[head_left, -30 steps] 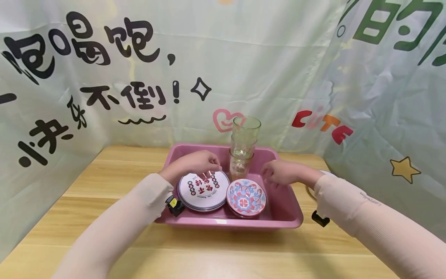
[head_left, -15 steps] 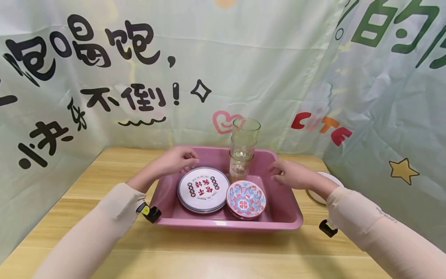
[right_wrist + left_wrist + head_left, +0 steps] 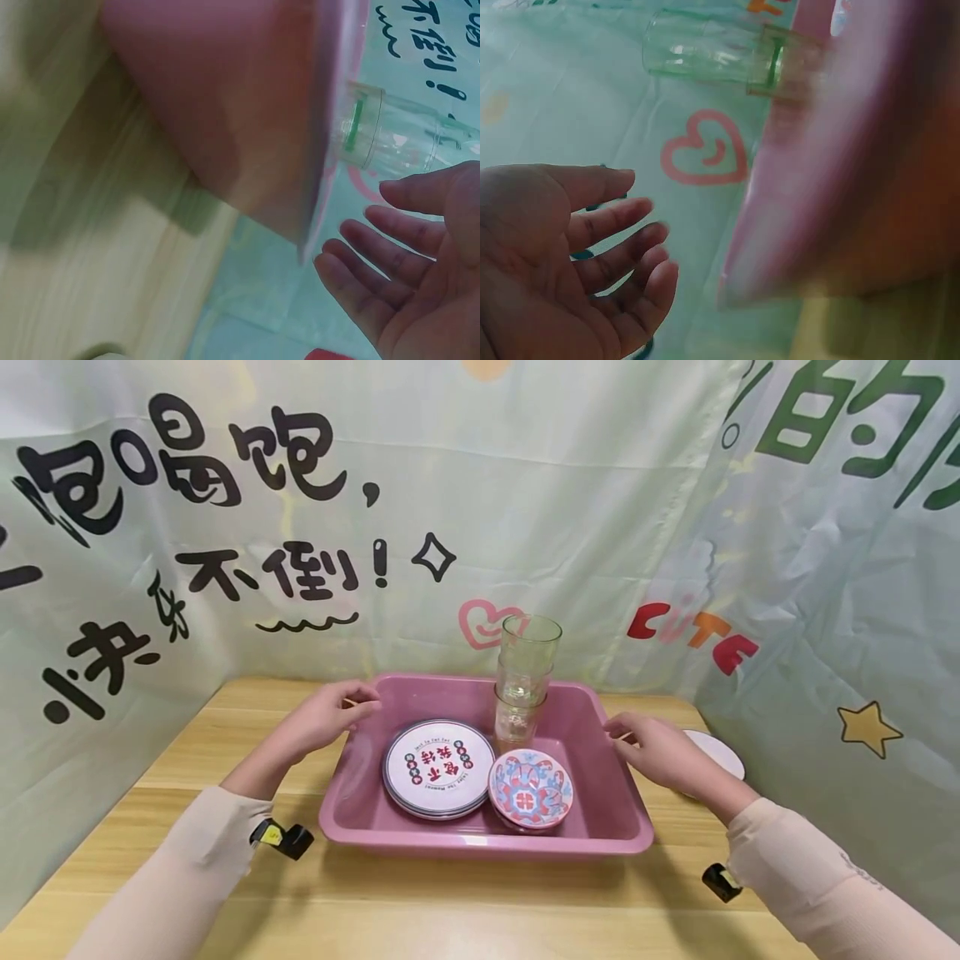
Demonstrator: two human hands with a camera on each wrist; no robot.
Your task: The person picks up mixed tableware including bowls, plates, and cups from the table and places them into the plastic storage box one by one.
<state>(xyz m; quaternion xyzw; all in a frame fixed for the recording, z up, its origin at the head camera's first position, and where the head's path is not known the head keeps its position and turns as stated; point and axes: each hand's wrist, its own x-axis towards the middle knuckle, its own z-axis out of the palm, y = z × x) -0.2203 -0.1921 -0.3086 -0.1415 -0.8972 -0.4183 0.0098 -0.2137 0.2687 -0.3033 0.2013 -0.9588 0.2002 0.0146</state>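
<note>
A pink basin [image 3: 480,846] stands on the wooden table. Inside it lie a stack of white plates [image 3: 438,767] with red lettering, a stack of patterned bowls [image 3: 530,788] and a tower of nested clear glasses [image 3: 525,668]. My left hand [image 3: 321,720] hovers by the basin's left rim, fingers loosely bent and holding nothing; the left wrist view shows its palm apart from the rim. On the opposite side my right hand [image 3: 652,747] is near the right rim, its fingers relaxed and nothing in them. In the right wrist view a small gap separates fingertips and rim.
A white plate [image 3: 716,753] lies on the table behind my right hand, partly hidden by it. A printed fabric backdrop [image 3: 420,468] rises behind and beside the table [image 3: 420,910]. The glasses stick up well above the basin's rim.
My left hand has moved left from above the plates to outside the basin's left rim. The right hand has drawn back rightward to the right rim. The dishes have stayed in place.
</note>
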